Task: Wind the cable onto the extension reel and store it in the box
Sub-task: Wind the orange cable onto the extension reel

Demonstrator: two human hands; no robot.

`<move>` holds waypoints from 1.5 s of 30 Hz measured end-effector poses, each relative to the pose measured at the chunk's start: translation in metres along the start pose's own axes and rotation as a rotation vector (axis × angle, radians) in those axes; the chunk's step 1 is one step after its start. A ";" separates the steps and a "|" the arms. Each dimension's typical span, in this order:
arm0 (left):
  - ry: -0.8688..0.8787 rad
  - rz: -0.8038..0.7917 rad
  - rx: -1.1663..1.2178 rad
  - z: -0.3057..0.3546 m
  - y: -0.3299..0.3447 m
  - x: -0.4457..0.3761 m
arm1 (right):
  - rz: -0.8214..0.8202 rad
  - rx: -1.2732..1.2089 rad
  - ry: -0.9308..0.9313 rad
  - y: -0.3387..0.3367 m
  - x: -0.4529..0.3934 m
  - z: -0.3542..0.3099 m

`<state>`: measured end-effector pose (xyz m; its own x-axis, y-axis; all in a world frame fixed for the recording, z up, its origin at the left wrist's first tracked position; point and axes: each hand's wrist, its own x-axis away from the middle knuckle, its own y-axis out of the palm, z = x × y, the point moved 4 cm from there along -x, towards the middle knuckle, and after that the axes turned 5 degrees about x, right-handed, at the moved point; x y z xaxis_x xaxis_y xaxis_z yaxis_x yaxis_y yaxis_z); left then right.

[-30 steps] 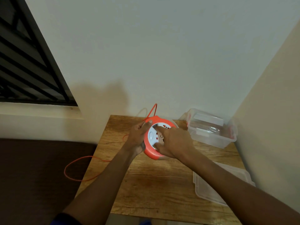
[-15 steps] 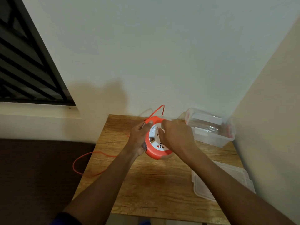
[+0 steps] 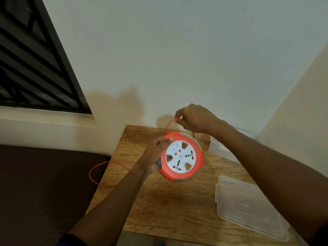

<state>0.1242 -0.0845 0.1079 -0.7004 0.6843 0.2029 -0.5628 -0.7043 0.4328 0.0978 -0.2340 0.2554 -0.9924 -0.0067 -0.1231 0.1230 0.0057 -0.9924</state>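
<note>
While my left hand (image 3: 156, 157) grips the reel (image 3: 182, 158), right hand (image 3: 193, 118) fingers (image 3: 178, 119) pinch the cable (image 3: 169, 125); winding's underway, so next I'd lay this loop into the groove.

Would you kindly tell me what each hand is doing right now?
Left hand: grips the reel by its rim.
Right hand: pinches the orange cable above the reel.

A corner of a home room, we think.
We see a small wooden table (image 3: 177, 201) against plain painted walls (image 3: 177, 59), beside a barred window (image 3: 32, 64) with its sill.
</note>
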 end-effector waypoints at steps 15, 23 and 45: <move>-0.139 -0.060 -0.040 -0.035 0.008 0.020 | 0.582 -0.899 0.387 -0.134 -0.089 0.058; -0.129 -0.100 -0.070 -0.032 0.010 0.023 | 0.268 -0.398 0.292 -0.081 -0.096 0.039; -0.205 -0.079 0.065 -0.037 0.009 0.020 | -0.144 -0.228 0.200 0.001 -0.043 0.016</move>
<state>0.0890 -0.0844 0.0830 -0.5473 0.7658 0.3376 -0.5782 -0.6376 0.5091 0.1411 -0.2499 0.2594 -0.9840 0.1727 0.0446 -0.0013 0.2429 -0.9700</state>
